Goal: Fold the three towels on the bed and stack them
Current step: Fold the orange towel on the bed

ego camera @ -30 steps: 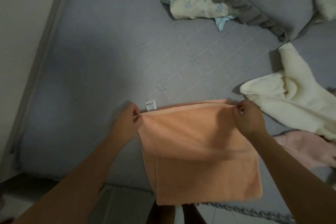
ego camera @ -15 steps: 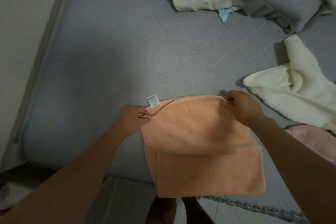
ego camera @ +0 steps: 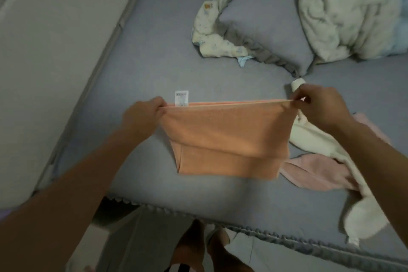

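An orange towel point(ego camera: 227, 139), doubled over, hangs stretched between my two hands above the grey bed point(ego camera: 154, 62). My left hand point(ego camera: 143, 113) pinches its upper left corner, beside a white label point(ego camera: 181, 98). My right hand point(ego camera: 320, 108) pinches the upper right corner. The towel's lower folded part hangs down over the bed. A cream towel point(ego camera: 326, 152) lies crumpled to the right, partly behind my right arm. A pink towel point(ego camera: 315, 174) lies rumpled under and beside the cream one.
A grey pillow point(ego camera: 262, 22) with a ruffled edge lies at the back, a printed cream cloth point(ego camera: 212, 40) tucked beside it. A pale quilt point(ego camera: 353, 11) is bunched at the back right. A wall point(ego camera: 44, 51) runs along the bed's left side. My feet point(ego camera: 198, 247) stand at the bed's near edge.
Both hands have lifted the orange towel's top edge off the bed and pulled it taut. The view has shifted back, showing more of the pillow and quilt.
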